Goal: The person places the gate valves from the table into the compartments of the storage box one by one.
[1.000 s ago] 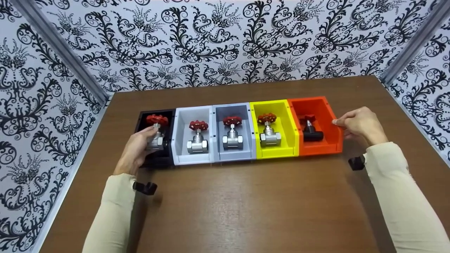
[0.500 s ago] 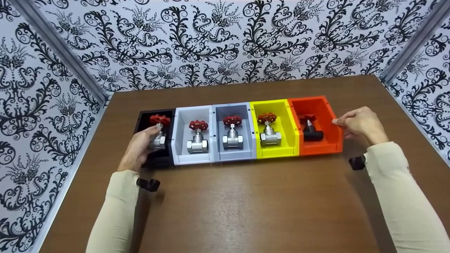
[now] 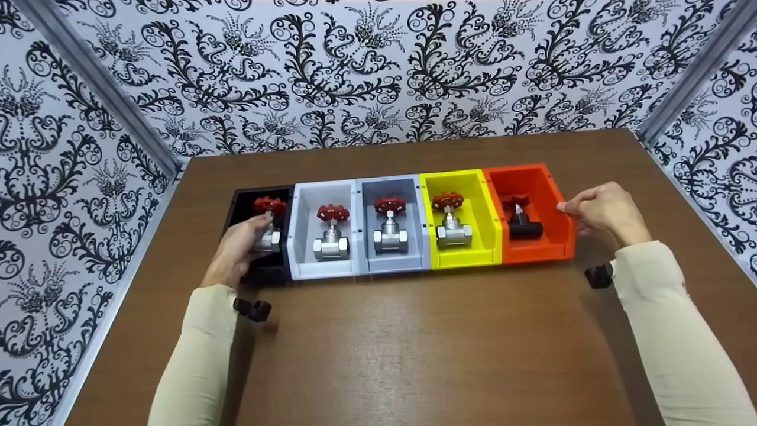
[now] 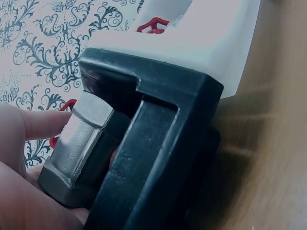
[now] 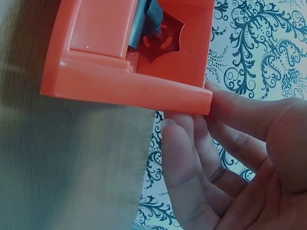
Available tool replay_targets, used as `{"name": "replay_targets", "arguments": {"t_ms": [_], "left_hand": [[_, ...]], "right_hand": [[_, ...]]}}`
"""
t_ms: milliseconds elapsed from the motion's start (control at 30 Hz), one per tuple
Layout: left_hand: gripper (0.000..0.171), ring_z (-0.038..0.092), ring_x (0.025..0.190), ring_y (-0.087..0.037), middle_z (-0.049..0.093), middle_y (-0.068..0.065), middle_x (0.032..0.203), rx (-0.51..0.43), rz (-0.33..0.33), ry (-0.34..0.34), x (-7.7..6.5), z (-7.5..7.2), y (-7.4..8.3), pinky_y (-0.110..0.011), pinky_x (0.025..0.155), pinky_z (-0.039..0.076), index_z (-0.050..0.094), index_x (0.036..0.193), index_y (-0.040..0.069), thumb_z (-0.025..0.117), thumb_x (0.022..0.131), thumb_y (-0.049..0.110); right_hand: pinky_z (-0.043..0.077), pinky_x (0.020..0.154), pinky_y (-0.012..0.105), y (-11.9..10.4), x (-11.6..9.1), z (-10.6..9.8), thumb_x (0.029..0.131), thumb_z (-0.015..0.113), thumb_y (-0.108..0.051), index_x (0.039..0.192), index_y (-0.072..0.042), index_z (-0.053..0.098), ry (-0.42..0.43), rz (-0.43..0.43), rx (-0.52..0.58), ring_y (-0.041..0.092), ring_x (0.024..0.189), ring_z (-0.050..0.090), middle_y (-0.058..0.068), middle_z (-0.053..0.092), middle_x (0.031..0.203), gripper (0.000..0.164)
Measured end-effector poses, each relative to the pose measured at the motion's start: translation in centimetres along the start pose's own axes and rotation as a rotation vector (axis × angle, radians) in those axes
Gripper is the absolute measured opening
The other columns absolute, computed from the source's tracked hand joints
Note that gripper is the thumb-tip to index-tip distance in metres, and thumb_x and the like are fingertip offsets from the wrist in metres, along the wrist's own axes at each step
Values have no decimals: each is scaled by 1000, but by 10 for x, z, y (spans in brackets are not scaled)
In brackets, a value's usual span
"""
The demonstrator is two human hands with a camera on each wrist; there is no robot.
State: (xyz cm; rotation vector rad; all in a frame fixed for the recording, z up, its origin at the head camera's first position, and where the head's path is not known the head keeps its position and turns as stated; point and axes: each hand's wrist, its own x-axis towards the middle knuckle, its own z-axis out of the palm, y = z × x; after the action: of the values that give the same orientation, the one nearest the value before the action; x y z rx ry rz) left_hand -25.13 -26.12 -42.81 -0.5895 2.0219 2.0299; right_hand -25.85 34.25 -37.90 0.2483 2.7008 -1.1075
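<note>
In the head view my left hand (image 3: 235, 248) reaches into the black bin (image 3: 260, 276) at the row's left end. It grips a silver gate valve (image 3: 267, 239) with a red handwheel. The left wrist view has the valve's hex-ended body (image 4: 76, 143) between thumb and fingers, close behind the bin's front lip (image 4: 144, 153). My right hand (image 3: 609, 213) pinches the right side wall of the orange bin (image 3: 562, 236), thumb on the rim and fingers outside. Inside that bin lies a black valve (image 3: 523, 228) with a red star-shaped handle.
Between the end bins stand a white bin (image 3: 301, 236), a grey-blue bin (image 3: 365, 236) and a yellow bin (image 3: 494, 236), joined side by side. Each holds a silver, red-wheeled valve. The brown table (image 3: 414, 343) runs back to patterned walls (image 3: 378, 71).
My left hand has shifted slightly to the right with the gate valve inside the black bin. The right hand keeps its place on the orange bin's wall.
</note>
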Motion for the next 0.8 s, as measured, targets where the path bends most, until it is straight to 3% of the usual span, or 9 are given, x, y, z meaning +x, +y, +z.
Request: {"name": "replay_targets", "arguments": {"t_ms": [200,567,800], "left_hand": [[46,59,64,-5,59,8,77,38,2,15,4,1,-3,-27,69,53,49,140,3,56,99,24],[45,57,70,-6,57,6,84,79,-10,17,10,-1,-7,-24,70,53,50,139,4,55,99,25],[33,57,68,-6,58,7,80,68,15,10,11,-2,-8,-23,68,52,58,125,4,56,99,24]], "right_hand": [[59,64,32,1,0,0,94,67,-21,120,8,66,-7,1,1,16,69,69,16,72,103,39],[59,64,32,2,0,0,95,67,-21,121,8,65,-13,6,0,16,68,69,14,72,100,39],[59,65,33,2,1,0,95,67,-22,120,9,65,-13,-4,7,15,68,69,13,73,97,40]]}}
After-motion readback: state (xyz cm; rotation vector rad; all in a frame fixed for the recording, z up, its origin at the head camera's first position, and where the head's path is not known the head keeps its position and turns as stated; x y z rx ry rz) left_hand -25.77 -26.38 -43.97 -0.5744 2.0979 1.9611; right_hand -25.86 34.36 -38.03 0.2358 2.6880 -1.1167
